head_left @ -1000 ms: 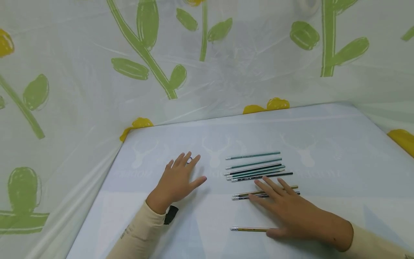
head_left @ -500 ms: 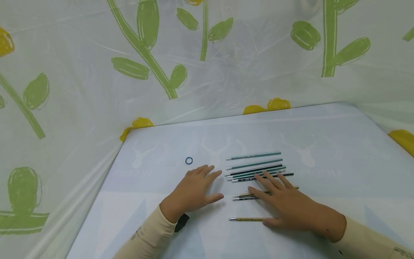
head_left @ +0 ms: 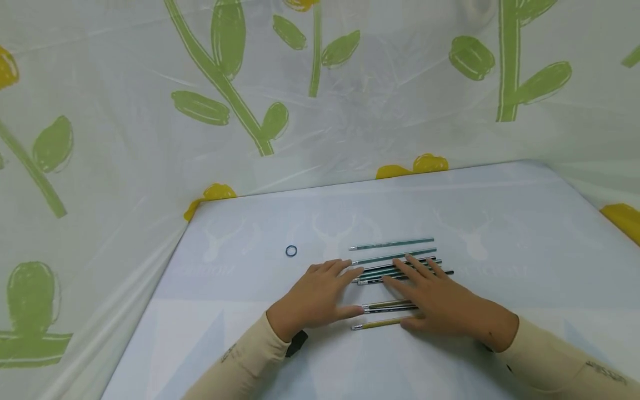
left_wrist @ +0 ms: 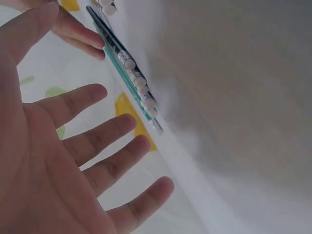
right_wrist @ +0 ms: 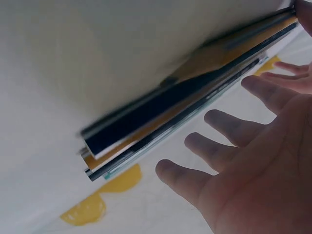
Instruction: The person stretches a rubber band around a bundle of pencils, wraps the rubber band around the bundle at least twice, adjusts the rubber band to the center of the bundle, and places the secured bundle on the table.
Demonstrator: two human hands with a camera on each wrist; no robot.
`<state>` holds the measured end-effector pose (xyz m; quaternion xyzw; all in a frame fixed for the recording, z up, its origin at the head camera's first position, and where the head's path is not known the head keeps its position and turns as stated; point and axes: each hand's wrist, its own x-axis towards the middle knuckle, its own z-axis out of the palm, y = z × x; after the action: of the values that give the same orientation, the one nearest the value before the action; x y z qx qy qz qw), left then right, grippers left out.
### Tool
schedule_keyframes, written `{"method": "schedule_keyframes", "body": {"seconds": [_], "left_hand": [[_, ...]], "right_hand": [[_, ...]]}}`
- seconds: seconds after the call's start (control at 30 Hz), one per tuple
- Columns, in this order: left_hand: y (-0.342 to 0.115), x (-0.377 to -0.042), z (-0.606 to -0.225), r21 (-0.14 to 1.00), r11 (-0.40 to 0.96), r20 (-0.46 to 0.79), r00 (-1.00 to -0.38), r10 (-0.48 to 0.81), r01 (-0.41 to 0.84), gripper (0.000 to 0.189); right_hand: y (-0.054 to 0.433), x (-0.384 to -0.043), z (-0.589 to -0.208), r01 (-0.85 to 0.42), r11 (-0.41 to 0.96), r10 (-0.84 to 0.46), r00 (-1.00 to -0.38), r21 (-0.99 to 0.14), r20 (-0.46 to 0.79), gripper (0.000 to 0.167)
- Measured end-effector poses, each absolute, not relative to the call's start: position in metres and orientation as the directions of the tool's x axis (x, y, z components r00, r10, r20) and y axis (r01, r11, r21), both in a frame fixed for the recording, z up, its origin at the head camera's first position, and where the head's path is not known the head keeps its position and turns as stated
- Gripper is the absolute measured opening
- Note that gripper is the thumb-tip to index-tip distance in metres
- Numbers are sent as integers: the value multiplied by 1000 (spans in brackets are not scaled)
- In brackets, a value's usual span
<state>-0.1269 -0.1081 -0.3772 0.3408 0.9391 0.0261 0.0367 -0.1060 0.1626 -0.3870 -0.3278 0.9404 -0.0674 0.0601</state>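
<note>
Several pencils lie roughly side by side on the table, their white eraser ends to the left. A teal pencil (head_left: 392, 244) is farthest back, with a mixed group of teal and black pencils (head_left: 375, 272) nearer. Closer to me lie gold and black pencils (head_left: 390, 307), and nearest is a gold pencil (head_left: 377, 323). My left hand (head_left: 320, 294) is at the eraser ends, fingers spread; the left wrist view shows its palm (left_wrist: 53, 161) holding nothing. Spread over the pencils' right part, my right hand (head_left: 440, 303) has its thumb at the nearest gold pencil.
A small blue ring (head_left: 291, 251) lies on the table left of the pencils. The table's white cover (head_left: 240, 311) has faint deer prints. Behind it hangs a pale curtain (head_left: 380, 111) with green leaves and yellow flowers.
My left hand has moved right and nearer, from the blue ring to the eraser ends. My right hand has shifted slightly left and away, and the nearest gold pencil has slid toward the others.
</note>
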Motion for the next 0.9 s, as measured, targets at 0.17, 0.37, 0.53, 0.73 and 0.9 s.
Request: {"method": "schedule_keyframes", "body": {"seconds": [0.17, 0.37, 0.53, 0.73, 0.9], "left_hand": [[-103, -132, -378, 53, 763, -47, -762, 646, 644, 82], [-98, -137, -376, 81, 764, -85, -760, 645, 640, 93], [-95, -147, -380, 61, 775, -88, -770, 632, 629, 99], [-89, -159, -385, 84, 804, -107, -797, 595, 589, 103], [-86, -164, -387, 100, 817, -123, -808, 577, 568, 102]], "right_hand": [[162, -115, -387, -589, 786, -609, -789, -187, -74, 77], [161, -123, -388, -556, 813, -573, -817, -170, -69, 78], [160, -130, -389, -543, 831, -550, -834, -119, -37, 80], [161, -139, -386, -504, 856, -512, -858, -118, -49, 81], [163, -144, -385, -458, 878, -471, -879, -142, -73, 80]]}}
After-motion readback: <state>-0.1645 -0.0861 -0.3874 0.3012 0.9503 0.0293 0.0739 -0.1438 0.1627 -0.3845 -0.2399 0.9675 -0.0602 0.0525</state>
